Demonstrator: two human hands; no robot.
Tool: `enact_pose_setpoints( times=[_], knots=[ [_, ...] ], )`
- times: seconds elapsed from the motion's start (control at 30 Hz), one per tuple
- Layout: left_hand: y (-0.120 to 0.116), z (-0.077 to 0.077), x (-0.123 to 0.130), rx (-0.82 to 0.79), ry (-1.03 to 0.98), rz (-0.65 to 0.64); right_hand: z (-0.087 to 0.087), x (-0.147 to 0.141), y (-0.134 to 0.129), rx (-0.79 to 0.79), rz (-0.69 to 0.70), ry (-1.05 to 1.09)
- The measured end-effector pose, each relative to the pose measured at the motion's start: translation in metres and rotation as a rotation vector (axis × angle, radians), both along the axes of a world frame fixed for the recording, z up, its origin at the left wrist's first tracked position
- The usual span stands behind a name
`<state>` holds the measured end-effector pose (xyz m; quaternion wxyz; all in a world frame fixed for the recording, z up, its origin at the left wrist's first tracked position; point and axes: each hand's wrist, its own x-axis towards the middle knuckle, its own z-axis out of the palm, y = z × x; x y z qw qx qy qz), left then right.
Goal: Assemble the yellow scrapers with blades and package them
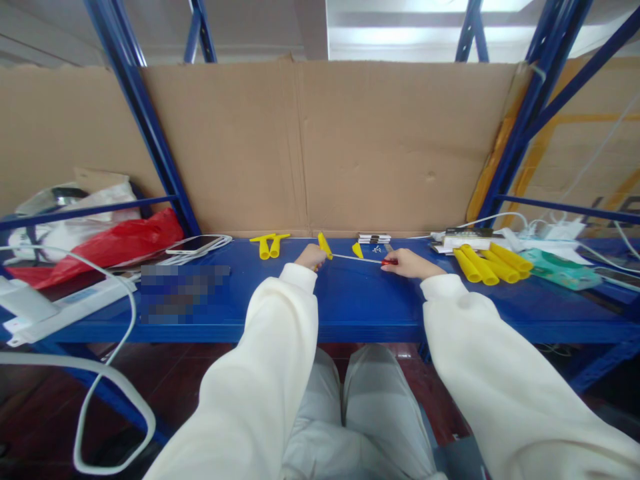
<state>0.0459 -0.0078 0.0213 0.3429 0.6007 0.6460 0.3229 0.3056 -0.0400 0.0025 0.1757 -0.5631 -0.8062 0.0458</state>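
Note:
My left hand (310,256) is closed around a yellow plastic piece (325,244), whose upper part sticks up past the fingers. In my right hand (410,263) is a screwdriver with a red handle (388,263). Its long metal shaft (357,259) points left, and the tip meets the yellow piece at my left hand. Just beyond the shaft lie a small yellow wedge-shaped part (357,250) and several tiny screws (377,250). Two yellow T-shaped parts (269,247) rest to the left of my left hand.
Several yellow tubes (493,263) lie on the blue table (370,303) at right, beside a green packet (560,270) and small boxes (465,239). A phone (199,245), cables and a red bag (115,247) are at left. Cardboard (350,147) walls the back.

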Motion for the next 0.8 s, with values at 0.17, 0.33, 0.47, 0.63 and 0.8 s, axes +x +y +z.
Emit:
enact_pose_setpoints(
  times=[0.17,0.33,0.47,0.63,0.8],
  knots=[
    [-0.0016,0.0009,0.0001,-0.001,0.016,0.006,-0.0068,-0.0003,0.0049,0.046,-0.042,0.068],
    [-0.0033,0.0024,0.0004,0.002,0.021,0.009,-0.007,0.0011,0.0048,0.068,-0.037,0.052],
    [-0.0032,0.002,0.0,0.005,0.016,0.011,-0.0025,0.0022,0.0019,0.05,-0.003,0.012],
    [-0.0023,0.0016,-0.0005,0.01,0.013,0.01,-0.0012,0.0015,0.0008,0.033,0.021,0.024],
    [-0.0022,0.0019,0.0003,0.002,0.015,0.008,-0.006,-0.0003,0.0041,0.036,-0.036,0.107]
  ],
)
